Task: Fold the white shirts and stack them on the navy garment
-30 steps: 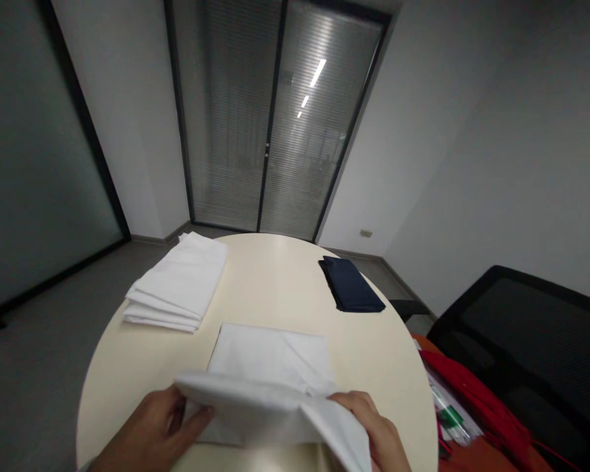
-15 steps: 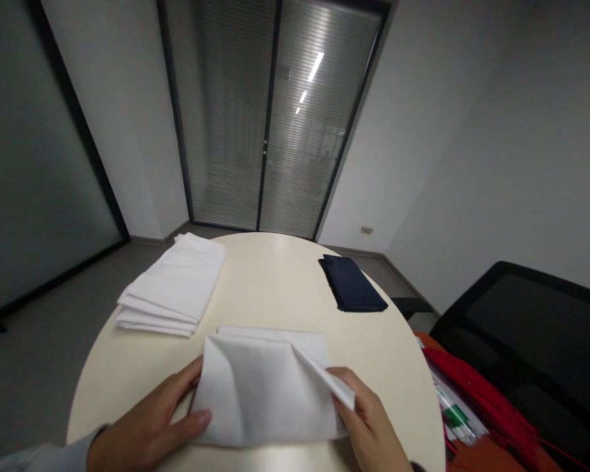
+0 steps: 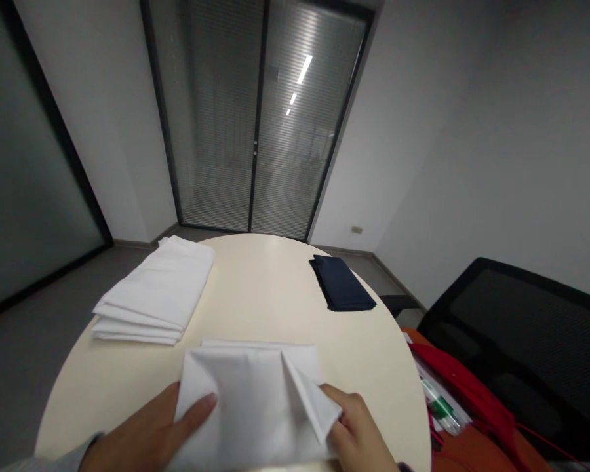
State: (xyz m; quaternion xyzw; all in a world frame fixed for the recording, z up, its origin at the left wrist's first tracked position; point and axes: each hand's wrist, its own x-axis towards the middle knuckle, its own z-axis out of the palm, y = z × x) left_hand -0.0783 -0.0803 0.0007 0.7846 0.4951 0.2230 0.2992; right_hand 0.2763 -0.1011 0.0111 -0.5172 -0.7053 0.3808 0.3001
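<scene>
Left hand (image 3: pixel 150 436) grips the left edge of the cloth (image 3: pixel 246 400) on the worktop (image 3: pixel 265 288), thumb on top; right hand (image 3: pixel 361 436) pinches the cloth's folded right corner.

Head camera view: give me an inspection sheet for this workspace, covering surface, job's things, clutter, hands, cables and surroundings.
Surface: round cream table, no stains seen.
Job's things: white cloth at the near edge, partly folded, one flap raised on its right side.
Clutter: stack of folded white cloths at far left; folded navy cloth at far right; red fabric and packets beside the table.
Hands: left hand grips the cloth's left edge, thumb on top; right hand pinches the flap.
Cables: perhaps a thin red cord by the red fabric.
Surroundings: black mesh chair at right; glass doors with blinds behind the table.
</scene>
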